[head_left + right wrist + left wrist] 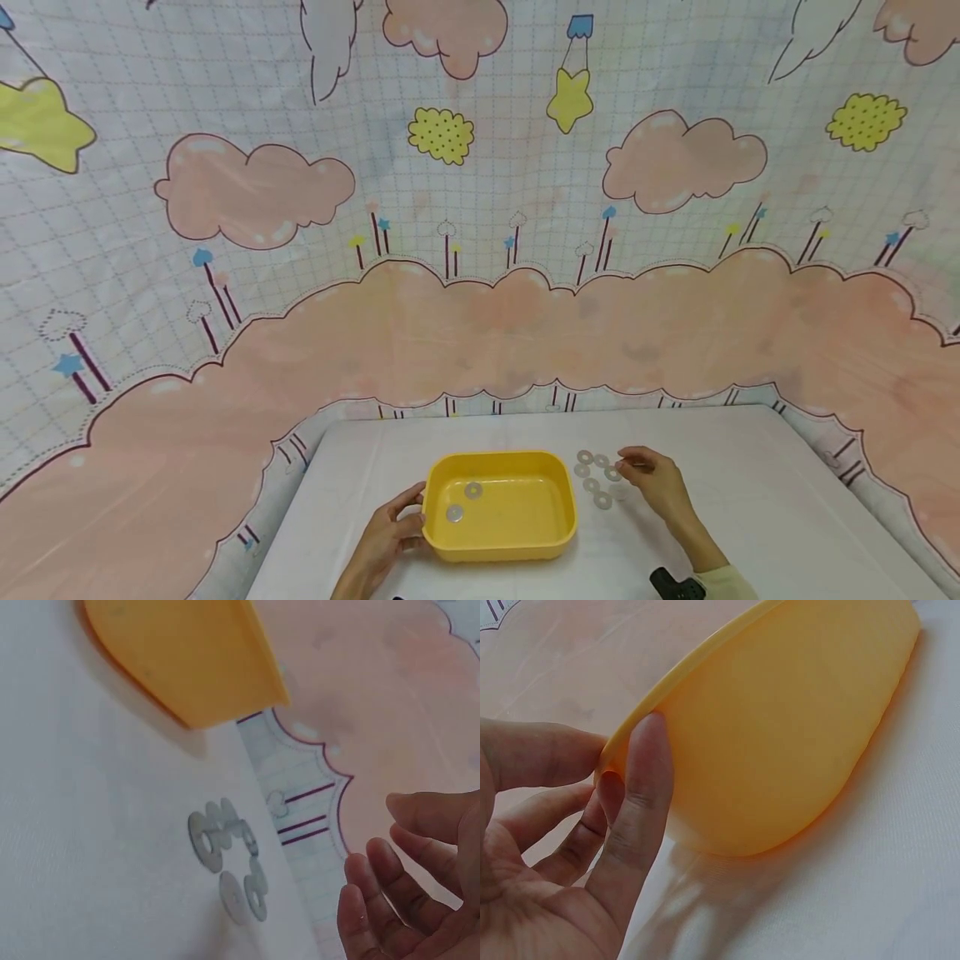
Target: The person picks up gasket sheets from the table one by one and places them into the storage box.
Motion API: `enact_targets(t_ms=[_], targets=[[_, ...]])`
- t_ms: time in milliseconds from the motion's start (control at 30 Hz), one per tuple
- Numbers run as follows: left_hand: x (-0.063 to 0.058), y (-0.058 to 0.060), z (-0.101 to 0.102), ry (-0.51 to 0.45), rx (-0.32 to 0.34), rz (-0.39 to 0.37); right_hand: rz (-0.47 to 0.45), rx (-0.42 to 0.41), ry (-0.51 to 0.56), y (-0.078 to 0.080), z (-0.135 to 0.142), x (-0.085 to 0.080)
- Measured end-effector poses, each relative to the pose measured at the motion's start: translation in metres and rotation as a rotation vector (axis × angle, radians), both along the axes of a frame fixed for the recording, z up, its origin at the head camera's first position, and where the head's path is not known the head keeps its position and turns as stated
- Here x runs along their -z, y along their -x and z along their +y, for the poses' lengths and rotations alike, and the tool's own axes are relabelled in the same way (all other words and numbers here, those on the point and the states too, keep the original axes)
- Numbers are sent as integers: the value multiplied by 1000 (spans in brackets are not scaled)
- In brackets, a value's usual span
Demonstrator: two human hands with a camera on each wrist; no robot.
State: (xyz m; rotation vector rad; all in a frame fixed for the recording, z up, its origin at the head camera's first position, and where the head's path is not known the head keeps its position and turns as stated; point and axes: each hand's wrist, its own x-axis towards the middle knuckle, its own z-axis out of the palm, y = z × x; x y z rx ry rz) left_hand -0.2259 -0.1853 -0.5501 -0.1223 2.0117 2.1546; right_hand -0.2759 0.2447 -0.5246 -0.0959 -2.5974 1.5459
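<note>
At the left end of a yellow tray (498,553), my left hand (384,533) holds the rim and wall. In the left wrist view, its thumb (646,776) lies against the outer wall just under the rim, with the other fingers bent around the end. Two flat ring washers (468,492) lie apart in the tray's left half. Several more grey washers (597,502) form a loose cluster on the white cloth right of the tray. Over that cluster's right side is my right hand (656,483), fingers loosely bent and apart, holding nothing visible in the right wrist view.
White cloth covers the table (757,500). Behind it hangs a patterned backdrop (525,333) with clouds and stars. A dark device (677,585) sits at the right wrist.
</note>
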Motion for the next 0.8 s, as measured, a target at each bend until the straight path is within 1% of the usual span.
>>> enact_targets(t_ms=[267, 500, 667, 800], targets=[[0, 0, 0, 3, -3, -4, -5, 36, 5, 6, 4, 12], [1, 2, 0, -1, -7, -8, -22, 53, 10, 14, 7, 23], [-1, 4, -1, -1, -7, -11, -8, 65, -16, 21, 7, 29], [-1, 4, -2, -3, 4, -9, -6, 69, -47, 22, 5, 31]])
